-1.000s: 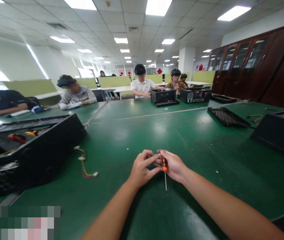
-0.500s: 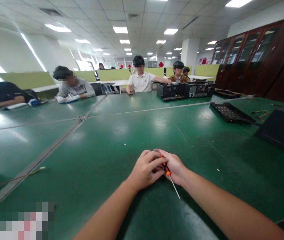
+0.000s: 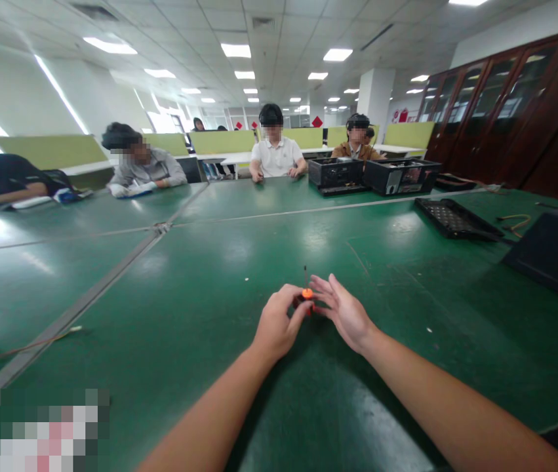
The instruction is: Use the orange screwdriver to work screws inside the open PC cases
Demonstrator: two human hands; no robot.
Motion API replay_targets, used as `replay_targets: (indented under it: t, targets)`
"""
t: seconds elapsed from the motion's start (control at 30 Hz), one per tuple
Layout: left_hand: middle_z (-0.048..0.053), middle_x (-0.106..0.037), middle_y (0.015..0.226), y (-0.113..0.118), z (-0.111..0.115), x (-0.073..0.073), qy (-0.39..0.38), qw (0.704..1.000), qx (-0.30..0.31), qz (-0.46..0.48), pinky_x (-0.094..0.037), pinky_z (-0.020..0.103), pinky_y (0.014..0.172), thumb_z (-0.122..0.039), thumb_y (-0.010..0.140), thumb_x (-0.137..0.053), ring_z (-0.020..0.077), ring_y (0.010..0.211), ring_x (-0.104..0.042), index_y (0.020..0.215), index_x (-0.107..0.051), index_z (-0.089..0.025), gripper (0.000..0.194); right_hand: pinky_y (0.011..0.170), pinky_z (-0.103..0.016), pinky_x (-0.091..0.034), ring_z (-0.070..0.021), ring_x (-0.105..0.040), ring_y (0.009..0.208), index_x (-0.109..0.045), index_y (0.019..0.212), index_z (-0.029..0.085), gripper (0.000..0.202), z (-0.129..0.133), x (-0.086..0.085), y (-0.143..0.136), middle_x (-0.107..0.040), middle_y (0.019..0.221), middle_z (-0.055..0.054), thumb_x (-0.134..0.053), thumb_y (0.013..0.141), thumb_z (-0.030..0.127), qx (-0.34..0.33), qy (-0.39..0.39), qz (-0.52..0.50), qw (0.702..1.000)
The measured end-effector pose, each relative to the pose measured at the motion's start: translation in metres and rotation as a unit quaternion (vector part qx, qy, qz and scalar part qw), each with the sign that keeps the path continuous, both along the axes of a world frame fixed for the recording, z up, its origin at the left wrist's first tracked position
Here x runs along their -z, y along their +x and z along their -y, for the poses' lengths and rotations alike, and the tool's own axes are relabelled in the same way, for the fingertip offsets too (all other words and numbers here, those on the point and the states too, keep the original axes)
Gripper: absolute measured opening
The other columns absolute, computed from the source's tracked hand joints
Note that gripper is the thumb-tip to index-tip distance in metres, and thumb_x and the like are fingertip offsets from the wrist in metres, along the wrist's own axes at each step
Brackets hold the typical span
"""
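Note:
A screwdriver (image 3: 307, 294) with an orange and black handle is pinched in my left hand (image 3: 279, 322), its shaft pointing up and away from me. The thumb and fingers hide part of the handle. Just to the right, my right hand (image 3: 346, 314) is open, its fingers spread and reaching toward the handle. Whether those fingertips touch it I cannot tell. Both hands are low over the green tabletop (image 3: 219, 380).
Black computer cases (image 3: 401, 176) stand at the far side, and another dark case (image 3: 554, 252) is at the right. A black panel (image 3: 458, 218) lies near it. Thin cables (image 3: 27, 345) lie at the left. Several people sit across the table.
The screwdriver has swung round: its shaft pointed toward me and now points away. My right hand has opened off the handle. The person in white has drawn an arm back from the cases.

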State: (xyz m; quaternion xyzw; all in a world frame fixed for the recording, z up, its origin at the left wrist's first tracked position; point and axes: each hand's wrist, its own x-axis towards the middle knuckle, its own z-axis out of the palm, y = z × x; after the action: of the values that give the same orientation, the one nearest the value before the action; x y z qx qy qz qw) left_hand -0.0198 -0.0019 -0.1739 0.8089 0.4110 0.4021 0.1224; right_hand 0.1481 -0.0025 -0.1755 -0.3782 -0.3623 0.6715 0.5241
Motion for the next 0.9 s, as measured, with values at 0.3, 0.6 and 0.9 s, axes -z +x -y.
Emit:
replay_targets:
  t: [0.3, 0.6, 0.9]
  targets:
    - [0.003, -0.059, 0.094, -0.007, -0.006, 0.007, -0.106, 0.994, -0.005, -0.014, -0.047, 0.031, 0.081, -0.029, 0.096, -0.053, 0.0168, 0.084, -0.058, 0.109, -0.062, -0.022, 0.018, 0.106, -0.039, -0.044, -0.0232, -0.051, 0.129, -0.066, 0.128, 0.025, 0.045, 0.001, 0.005, 0.004, -0.054, 0.138, -0.01, -0.068, 0.086, 0.038, 0.051, 0.28, 0.311, 0.907]
    - [0.002, -0.059, 0.096, -0.001, 0.001, 0.003, -0.099, 0.994, 0.033, -0.034, -0.047, 0.031, 0.084, -0.028, 0.093, -0.059, 0.0169, 0.089, -0.058, 0.1, -0.063, -0.022, 0.011, 0.103, -0.038, -0.046, -0.0217, -0.06, 0.115, -0.077, 0.106, 0.025, 0.024, 0.001, 0.004, 0.006, -0.063, 0.122, -0.009, -0.058, 0.094, 0.033, 0.093, 0.34, 0.324, 0.878]
    - [0.002, -0.062, 0.096, 0.001, 0.004, -0.001, -0.091, 0.994, 0.047, -0.042, -0.048, 0.032, 0.085, -0.029, 0.091, -0.061, 0.0172, 0.09, -0.059, 0.102, -0.065, -0.022, 0.013, 0.105, -0.038, -0.045, -0.0211, -0.061, 0.116, -0.076, 0.111, 0.024, 0.027, 0.004, 0.002, 0.005, -0.064, 0.12, -0.009, -0.055, 0.097, 0.033, 0.086, 0.346, 0.328, 0.875]
